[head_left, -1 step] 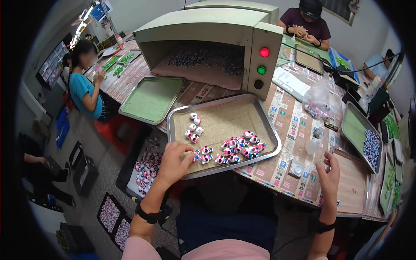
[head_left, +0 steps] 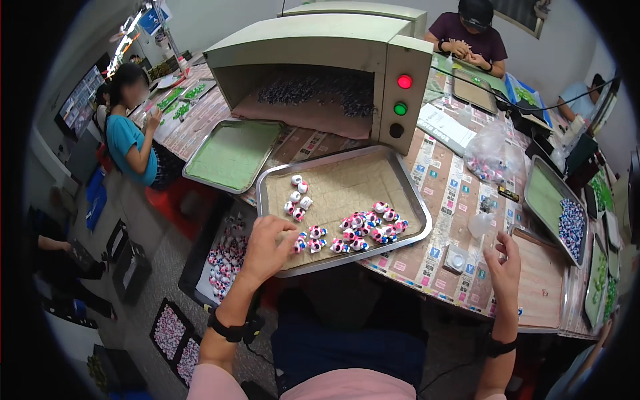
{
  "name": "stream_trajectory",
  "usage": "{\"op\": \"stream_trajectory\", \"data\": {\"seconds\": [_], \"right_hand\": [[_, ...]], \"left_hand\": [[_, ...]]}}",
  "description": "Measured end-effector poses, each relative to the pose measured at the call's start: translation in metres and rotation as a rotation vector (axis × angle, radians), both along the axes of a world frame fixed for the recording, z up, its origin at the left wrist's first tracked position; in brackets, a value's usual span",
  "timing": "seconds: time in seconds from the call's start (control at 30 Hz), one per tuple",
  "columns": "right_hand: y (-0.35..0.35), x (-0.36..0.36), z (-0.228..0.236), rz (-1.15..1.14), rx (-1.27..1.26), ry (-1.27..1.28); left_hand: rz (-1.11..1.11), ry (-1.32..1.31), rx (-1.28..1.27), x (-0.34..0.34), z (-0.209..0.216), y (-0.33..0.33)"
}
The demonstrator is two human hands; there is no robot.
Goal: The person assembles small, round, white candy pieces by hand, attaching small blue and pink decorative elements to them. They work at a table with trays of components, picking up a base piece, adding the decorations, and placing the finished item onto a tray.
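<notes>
A metal-rimmed tray (head_left: 347,175) lined with beige cloth sits in front of me, carrying several small white, pink and blue animal-shaped figurines (head_left: 363,223). At the tray's near left corner, my left hand (head_left: 267,247) has its curled fingers on one figurine (head_left: 299,244), partly hidden by the fingertips. Two or three more figurines (head_left: 317,239) lie just right of those fingers. A separate cluster of mostly white pieces (head_left: 297,198) is at the tray's left side. My right hand (head_left: 505,262) hovers by the table's front edge, fingers loosely bent and apart, holding nothing.
An oven-like machine (head_left: 313,40) with dark pieces inside stands behind the tray. A green-lined tray (head_left: 230,152) is left; another tray (head_left: 543,183) with blue pieces is right. Below left is a bin of figurines (head_left: 223,263). A small clear-topped block (head_left: 456,259) lies near my right hand. Other people sit around.
My left hand has shifted very slightly to the left at the tray corner. The figurines and my right hand look the same.
</notes>
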State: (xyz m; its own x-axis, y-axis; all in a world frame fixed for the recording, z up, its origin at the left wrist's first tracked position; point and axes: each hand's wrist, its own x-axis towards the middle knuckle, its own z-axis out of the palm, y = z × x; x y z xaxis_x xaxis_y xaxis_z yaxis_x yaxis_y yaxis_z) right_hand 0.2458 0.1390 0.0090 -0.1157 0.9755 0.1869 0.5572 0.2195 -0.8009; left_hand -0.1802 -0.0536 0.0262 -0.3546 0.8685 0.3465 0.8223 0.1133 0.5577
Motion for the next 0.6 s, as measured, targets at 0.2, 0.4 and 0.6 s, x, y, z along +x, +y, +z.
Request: {"op": "stream_trajectory", "data": {"seconds": [0.2, 0.4, 0.6], "right_hand": [[0.026, -0.008, -0.007, 0.035, -0.082, 0.006], [0.055, -0.018, -0.026, 0.079, -0.209, 0.111], [0.072, -0.024, -0.048, 0.045, -0.053, -0.002]], "left_hand": [[-0.045, 0.147, 0.057, -0.026, -0.008, 0.039], [-0.110, 0.289, -0.077, -0.036, -0.019, 0.060], [-0.160, 0.345, -0.141, -0.025, -0.017, 0.074]]}}
